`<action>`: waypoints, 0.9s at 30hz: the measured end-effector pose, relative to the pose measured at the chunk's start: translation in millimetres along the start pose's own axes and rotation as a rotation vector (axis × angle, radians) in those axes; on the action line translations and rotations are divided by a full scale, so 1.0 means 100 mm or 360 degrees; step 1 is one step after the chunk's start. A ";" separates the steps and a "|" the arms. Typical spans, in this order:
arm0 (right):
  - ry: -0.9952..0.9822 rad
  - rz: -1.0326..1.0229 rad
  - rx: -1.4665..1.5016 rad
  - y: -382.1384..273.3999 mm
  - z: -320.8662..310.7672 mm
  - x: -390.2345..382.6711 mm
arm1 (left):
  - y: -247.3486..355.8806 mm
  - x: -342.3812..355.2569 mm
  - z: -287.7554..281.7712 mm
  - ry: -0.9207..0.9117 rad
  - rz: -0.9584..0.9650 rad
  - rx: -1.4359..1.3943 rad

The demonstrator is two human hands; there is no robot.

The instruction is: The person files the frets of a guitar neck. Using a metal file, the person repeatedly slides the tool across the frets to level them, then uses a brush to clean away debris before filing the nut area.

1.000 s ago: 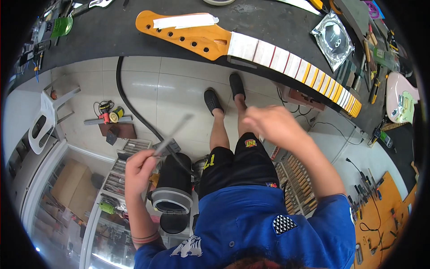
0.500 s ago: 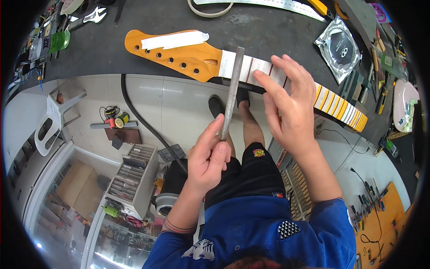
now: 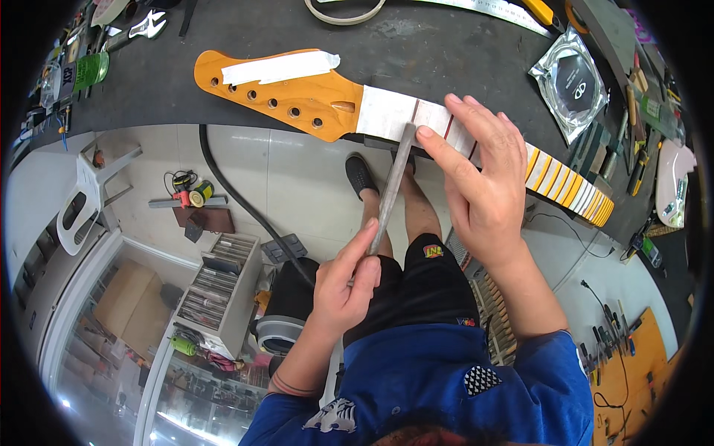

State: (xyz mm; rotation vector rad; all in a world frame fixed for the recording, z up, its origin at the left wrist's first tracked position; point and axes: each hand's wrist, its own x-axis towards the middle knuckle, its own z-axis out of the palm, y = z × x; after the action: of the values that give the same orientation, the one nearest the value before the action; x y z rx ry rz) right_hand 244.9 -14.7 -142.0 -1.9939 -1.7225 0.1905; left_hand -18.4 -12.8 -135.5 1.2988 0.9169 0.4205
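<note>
So the left hand (image 3: 342, 290) has a thin grey metal bar (image 3: 394, 186) pinched between thumb and fingers, its far tip at the near edge of the guitar neck (image 3: 387, 115). Can't tell if they actually touch. The right hand (image 3: 487, 171) isn't gripping anything, just spread over the neck with its index fingertip right by the bar's tip. The neck lies along the near edge of the dark bench (image 3: 149, 97), white tape (image 3: 281, 68) on its headstock, silver packet (image 3: 573, 85) farther right.
</note>
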 end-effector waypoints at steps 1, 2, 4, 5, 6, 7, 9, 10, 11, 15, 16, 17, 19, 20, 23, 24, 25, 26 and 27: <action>-0.0005 0.0002 -0.0010 0.00 0.00 0.00 | -0.01 0.00 -0.01 0.0002 -0.0001 0.0000; -0.0007 0.0001 -0.0015 0.00 -0.01 0.00 | 0.04 0.06 -0.01 0.0005 0.0045 0.0111; -0.0014 0.0006 -0.0028 -0.01 -0.01 0.00 | 0.16 0.24 0.01 0.0010 0.0088 0.0221; -0.0012 0.0004 -0.0024 -0.01 -0.02 0.01 | 0.27 0.41 0.05 0.0023 -0.0008 0.0215; 0.0001 0.0010 -0.0020 -0.02 -0.01 0.01 | 0.34 0.55 0.07 0.0032 -0.0054 0.0212; 0.0011 0.0020 -0.0023 -0.01 0.00 0.01 | 0.38 0.69 0.11 0.0035 -0.0102 0.0203; 0.0011 0.0016 -0.0011 -0.02 0.00 0.02 | 0.43 0.80 0.14 0.0060 -0.0070 0.0153; 0.0015 0.0013 -0.0002 -0.02 0.00 0.02 | 0.44 0.79 0.13 0.0071 -0.0060 0.0138; 0.0009 0.0019 -0.0014 -0.01 -0.01 0.01 | 0.40 0.69 0.13 0.0065 -0.0086 0.0162; 0.0008 0.0003 -0.0021 0.00 -0.01 0.01 | 0.15 0.07 0.00 0.0024 -0.0054 0.0346; 0.0024 -0.0014 -0.0012 0.00 0.01 0.01 | 0.13 0.04 -0.02 0.0011 -0.0032 0.0397; 0.0018 -0.0012 -0.0017 0.01 0.01 0.00 | 0.15 0.08 -0.01 0.0026 0.0011 0.0455; 0.0006 -0.0002 -0.0025 0.01 -0.01 0.00 | 0.26 0.30 0.05 0.0039 0.0061 0.0501; 0.0009 -0.0006 -0.0021 0.00 -0.01 0.02 | 0.35 0.55 0.10 0.0093 0.0155 0.0518; 0.0008 0.0013 0.0007 -0.01 0.00 0.02 | 0.43 0.89 0.17 0.0143 0.0266 0.0553; 0.0006 0.0011 0.0009 0.00 0.00 0.02 | 0.42 0.86 0.17 0.0141 0.0273 0.0565; 0.0003 0.0008 0.0011 0.01 0.00 0.02 | 0.41 0.83 0.17 0.0140 0.0281 0.0578; 0.0000 0.0012 0.0013 0.02 -0.02 0.00 | 0.35 0.67 0.15 0.0135 0.0270 0.0636; -0.0038 0.0010 0.0035 0.02 -0.04 0.00 | 0.32 0.50 0.12 0.0134 0.0267 0.0668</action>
State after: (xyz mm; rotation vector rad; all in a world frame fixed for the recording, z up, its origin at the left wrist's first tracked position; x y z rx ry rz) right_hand 248.3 -16.0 -139.5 -1.9893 -1.7214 0.2354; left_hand 28.0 24.6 -122.6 1.7608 1.0045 0.4293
